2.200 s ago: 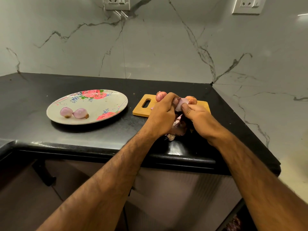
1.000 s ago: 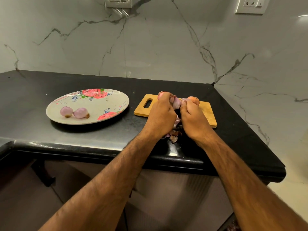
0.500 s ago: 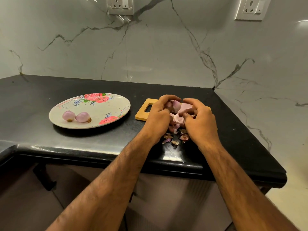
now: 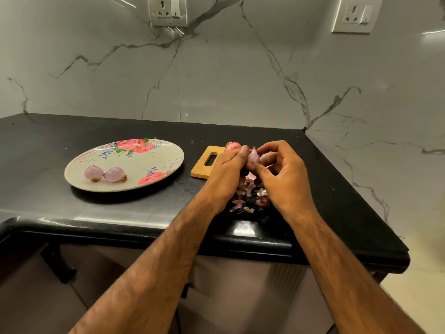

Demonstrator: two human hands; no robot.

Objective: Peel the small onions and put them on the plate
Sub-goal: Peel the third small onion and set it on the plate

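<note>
Your left hand [image 4: 226, 174] pinches a small pale-purple onion [image 4: 253, 155] between thumb and fingertips, and your right hand [image 4: 284, 174] closes around it from the other side, thumb pressed at its base. You hold it above the near end of the wooden cutting board [image 4: 204, 165], where a heap of torn skins [image 4: 248, 196] lies on the black counter [image 4: 144, 206]. One unpeeled onion [image 4: 232, 146] sits on the board behind your left fingers. To the left, the floral plate [image 4: 156, 160] holds two peeled onions [image 4: 104, 174] side by side, touching.
</note>
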